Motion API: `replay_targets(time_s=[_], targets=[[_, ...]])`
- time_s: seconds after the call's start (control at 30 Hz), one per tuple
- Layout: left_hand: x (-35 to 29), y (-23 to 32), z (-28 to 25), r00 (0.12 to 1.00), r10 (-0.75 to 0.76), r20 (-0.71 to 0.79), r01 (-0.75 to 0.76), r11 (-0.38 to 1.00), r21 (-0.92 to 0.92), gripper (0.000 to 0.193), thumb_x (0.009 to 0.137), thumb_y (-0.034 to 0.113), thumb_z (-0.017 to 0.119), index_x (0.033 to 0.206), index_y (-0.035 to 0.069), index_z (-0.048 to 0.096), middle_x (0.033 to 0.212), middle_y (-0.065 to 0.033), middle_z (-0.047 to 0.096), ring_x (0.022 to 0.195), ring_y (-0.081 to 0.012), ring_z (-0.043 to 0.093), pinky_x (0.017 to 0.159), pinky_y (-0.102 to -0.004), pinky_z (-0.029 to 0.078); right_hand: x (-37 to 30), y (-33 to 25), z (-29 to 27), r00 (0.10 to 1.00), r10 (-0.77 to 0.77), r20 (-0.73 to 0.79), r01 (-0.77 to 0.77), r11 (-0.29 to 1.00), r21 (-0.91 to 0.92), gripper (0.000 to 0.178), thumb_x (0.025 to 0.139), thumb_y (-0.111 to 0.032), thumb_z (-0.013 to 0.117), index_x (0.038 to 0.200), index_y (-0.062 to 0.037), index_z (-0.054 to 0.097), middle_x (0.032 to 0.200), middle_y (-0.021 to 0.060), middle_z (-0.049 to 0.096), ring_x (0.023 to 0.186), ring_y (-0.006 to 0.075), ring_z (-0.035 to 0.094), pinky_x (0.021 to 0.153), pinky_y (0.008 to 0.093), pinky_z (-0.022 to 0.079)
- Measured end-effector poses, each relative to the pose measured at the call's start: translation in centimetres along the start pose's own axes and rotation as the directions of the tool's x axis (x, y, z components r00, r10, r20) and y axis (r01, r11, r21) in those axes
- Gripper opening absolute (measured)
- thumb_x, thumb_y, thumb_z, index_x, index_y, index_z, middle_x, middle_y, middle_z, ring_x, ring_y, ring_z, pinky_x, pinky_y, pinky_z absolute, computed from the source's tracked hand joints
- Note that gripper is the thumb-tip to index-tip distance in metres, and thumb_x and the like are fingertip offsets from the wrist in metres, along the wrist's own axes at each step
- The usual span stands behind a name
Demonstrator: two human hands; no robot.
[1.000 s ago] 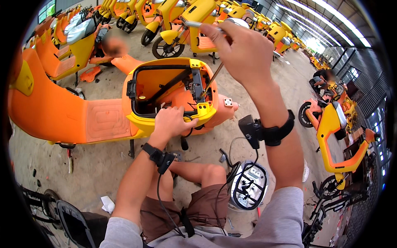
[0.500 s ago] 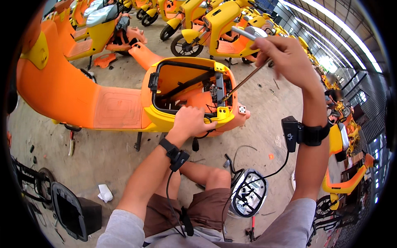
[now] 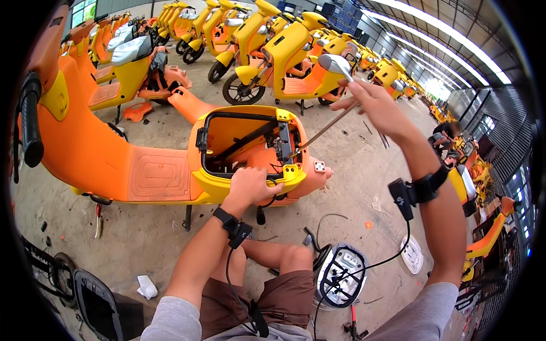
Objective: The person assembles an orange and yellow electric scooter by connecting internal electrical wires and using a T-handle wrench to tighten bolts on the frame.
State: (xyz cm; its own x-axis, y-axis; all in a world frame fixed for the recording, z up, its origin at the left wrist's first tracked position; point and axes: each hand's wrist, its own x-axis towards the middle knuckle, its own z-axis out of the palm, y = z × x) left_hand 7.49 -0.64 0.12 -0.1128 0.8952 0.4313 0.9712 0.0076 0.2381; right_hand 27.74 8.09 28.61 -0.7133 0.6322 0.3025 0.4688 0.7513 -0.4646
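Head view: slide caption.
Left hand on the scooter's compartment rim, right hand on a long tool slanting down inside.

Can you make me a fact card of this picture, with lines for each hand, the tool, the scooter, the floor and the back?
Left hand: on the near yellow rim of the open compartment
Right hand: raised, at the tool's handle end
Tool: long metal shaft, slanting down to the compartment
Scooter: orange and yellow
Floor: upturned white-and-black part, crumpled white piece
Background: rows of yellow-and-orange scooters
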Motion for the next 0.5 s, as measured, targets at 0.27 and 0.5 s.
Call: replay_targets(time_s=[0.27, 0.5], targets=[[-0.1, 0.2, -0.2, 0.999, -0.017, 0.028, 0.016, 0.999, 0.031, 0.067, 0.080, 0.071, 0.059, 0.083, 0.004, 0.068, 0.078, -0.0158, 0.070, 0.073, -0.0298, 0.070, 0.069, -0.0401, 0.055, 1.1, -0.7, 3.0, 0.998, 0.041, 0.050, -0.065, 0.637, 0.768, 0.054, 0.107, -0.024, 0.035, 0.157, -0.0071, 0.023, 0.101, 0.0171, 0.073, 0.104, 0.0293, 0.068, 0.095, 0.0423, 0.048], [-0.2, 0.8, 0.2, 1.000, -0.015, 0.016, 0.014, 0.999, 0.051, 0.066, 0.082, 0.070, 0.057, 0.082, 0.005, 0.069, 0.077, -0.0132, 0.070, 0.074, -0.0277, 0.070, 0.071, -0.0386, 0.054, 3.4, -2.1, 5.8, 0.969, 0.202, -0.144, 0.070, 0.333, 0.940, 0.048, 0.102, -0.010, 0.044, 0.149, -0.0069, 0.035, 0.073, 0.0002, 0.053, 0.059, 0.0116, 0.050, 0.063, 0.0324, 0.047]])
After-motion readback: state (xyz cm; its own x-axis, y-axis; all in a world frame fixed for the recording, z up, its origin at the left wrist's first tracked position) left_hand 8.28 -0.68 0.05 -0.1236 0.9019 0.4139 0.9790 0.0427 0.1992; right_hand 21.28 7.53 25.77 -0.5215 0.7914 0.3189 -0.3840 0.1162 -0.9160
